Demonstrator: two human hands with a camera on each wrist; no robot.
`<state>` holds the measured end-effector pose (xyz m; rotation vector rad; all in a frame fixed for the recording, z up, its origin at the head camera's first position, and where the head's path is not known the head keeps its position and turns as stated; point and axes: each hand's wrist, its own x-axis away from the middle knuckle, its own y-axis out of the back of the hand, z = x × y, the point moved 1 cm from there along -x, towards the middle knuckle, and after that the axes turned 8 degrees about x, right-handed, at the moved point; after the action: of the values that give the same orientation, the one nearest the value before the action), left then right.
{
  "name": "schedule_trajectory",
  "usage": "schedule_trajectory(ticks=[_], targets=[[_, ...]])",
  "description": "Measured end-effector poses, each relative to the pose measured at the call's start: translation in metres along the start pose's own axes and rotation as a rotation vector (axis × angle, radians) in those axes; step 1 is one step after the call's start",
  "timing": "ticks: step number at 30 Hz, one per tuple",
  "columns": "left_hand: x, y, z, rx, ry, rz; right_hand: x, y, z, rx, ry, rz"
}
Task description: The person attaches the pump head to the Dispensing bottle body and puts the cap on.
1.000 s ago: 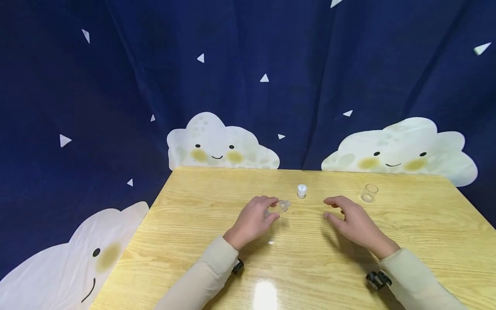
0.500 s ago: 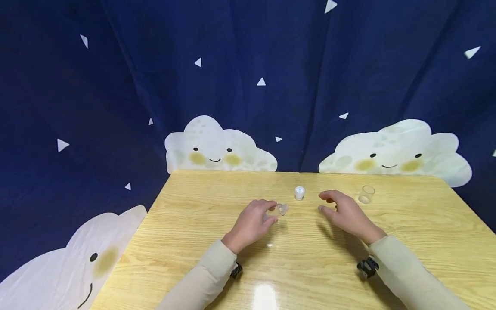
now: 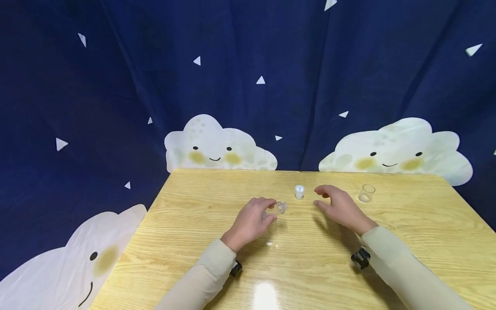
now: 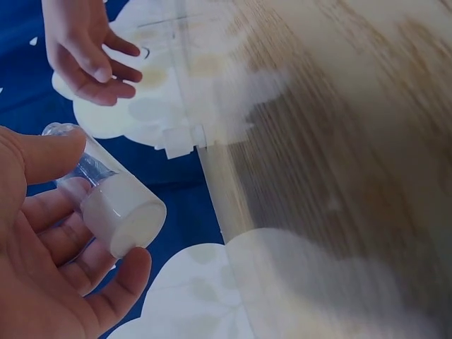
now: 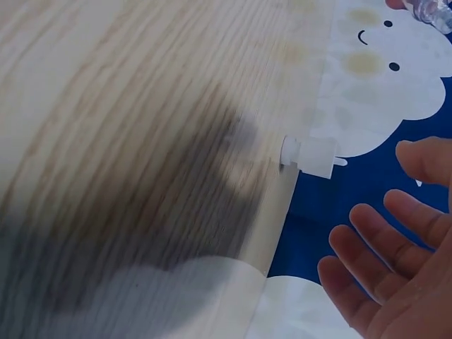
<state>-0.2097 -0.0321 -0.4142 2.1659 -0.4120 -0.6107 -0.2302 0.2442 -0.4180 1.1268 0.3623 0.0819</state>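
Note:
My left hand (image 3: pixel 249 221) holds a small clear bottle (image 4: pixel 116 205) between thumb and fingers above the table. Its end nearest the left wrist camera is whitish; its clear neck points right in the head view. My right hand (image 3: pixel 342 209) hovers just right of a small white cap-like piece (image 3: pixel 299 192). Nothing is in that hand; its fingers are loosely bent and apart in the right wrist view. The white piece (image 5: pixel 316 157) stands upright on the table, untouched. Farther right is a clear open cylinder (image 3: pixel 366 193), like a cover.
The wooden table (image 3: pixel 186 267) has a glossy surface with a bright reflection near the front. Behind its far edge hangs a dark blue curtain (image 3: pixel 232 56) with clouds and white triangles. Each wrist carries a black device (image 3: pixel 361 258).
My right hand has moved left and slightly away from me, closer to the white piece. My left hand keeps its grip on the bottle, nearly still. The head view has shifted slightly.

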Motion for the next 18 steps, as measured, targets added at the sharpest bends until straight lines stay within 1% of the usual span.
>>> schedule_trajectory(ticks=[5, 9, 14, 18], targets=[[0.000, -0.001, -0.001, -0.007, -0.012, -0.009, -0.006, -0.001, 0.000, -0.008, 0.003, 0.011], [0.000, -0.001, -0.001, -0.009, -0.020, -0.007, -0.009, -0.003, -0.002, 0.004, -0.006, 0.034], [0.001, 0.000, -0.001, -0.004, -0.011, -0.010, -0.016, -0.004, -0.005, 0.017, -0.002, 0.054], [0.001, -0.001, 0.000, 0.013, -0.002, 0.003, -0.023, -0.004, -0.006, 0.052, 0.022, 0.060]])
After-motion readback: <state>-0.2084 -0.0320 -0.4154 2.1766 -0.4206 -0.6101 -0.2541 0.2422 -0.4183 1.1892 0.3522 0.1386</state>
